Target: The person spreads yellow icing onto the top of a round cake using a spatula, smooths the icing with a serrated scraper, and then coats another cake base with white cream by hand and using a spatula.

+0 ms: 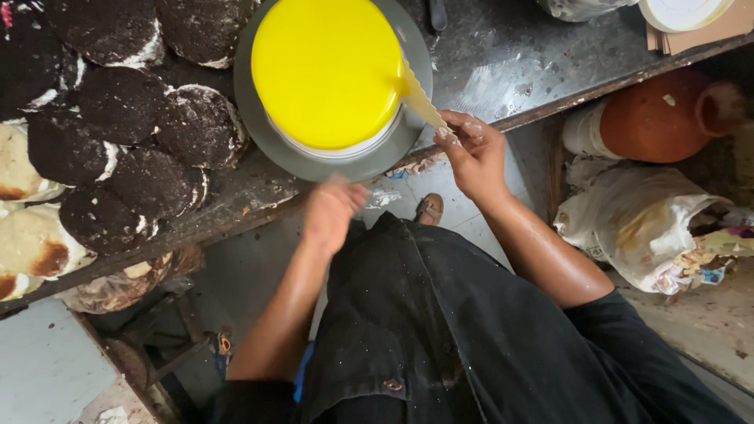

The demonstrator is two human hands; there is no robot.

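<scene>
Blurred: left hand (pixel 333 210) at centre, grip unreadable | Cut off, top edge: round yellow-iced cake (pixel 326 71), dark crumb-coated round cakes (pixel 118 102) upper left | Cut off, upper right: white round lid (pixel 682 12)

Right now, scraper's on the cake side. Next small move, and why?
Probably turn the grey stand a little with the left hand, which sits blurred at its front rim. The right hand holds the scraper against the yellow cake, so turning would bring fresh side past it.
</scene>
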